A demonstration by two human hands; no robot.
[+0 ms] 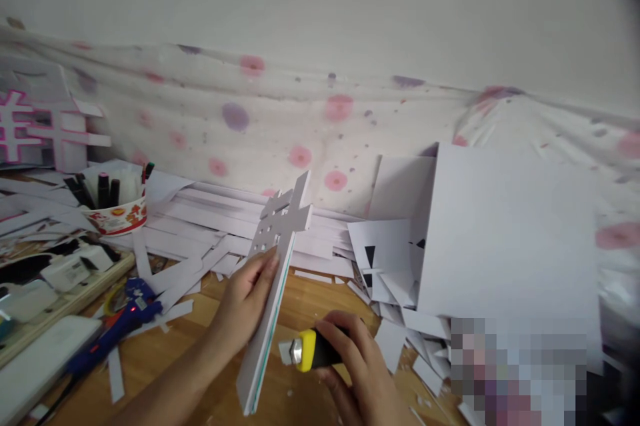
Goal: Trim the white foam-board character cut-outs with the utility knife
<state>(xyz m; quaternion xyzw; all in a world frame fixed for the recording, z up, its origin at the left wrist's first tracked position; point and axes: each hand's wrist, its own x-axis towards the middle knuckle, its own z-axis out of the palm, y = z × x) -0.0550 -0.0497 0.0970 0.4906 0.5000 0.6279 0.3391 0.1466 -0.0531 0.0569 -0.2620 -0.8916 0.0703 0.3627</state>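
My left hand (pixel 253 296) is closed on a white foam board cutout (pixel 268 319), held upright and nearly edge-on to me. The cutout has small square openings and crossing strips at its upper end, and a green line runs along its near edge. In my right hand (pixel 357 359) is a yellow and black utility knife (pixel 309 350), fingers wrapped round its handle. Its short blade points left toward the lower part of the cutout, with a small gap between them. My right palm is partly hidden behind my fingers.
A blue glue gun (pixel 113 333) lies at the left, beside a power strip (pixel 65 293) with plugs. Behind it stands a paper tub (pixel 117 216) of markers. White strips and scraps (pixel 200 266) cover much of the wooden table (pixel 200 326). A large white board (pixel 510 233) leans at the right.
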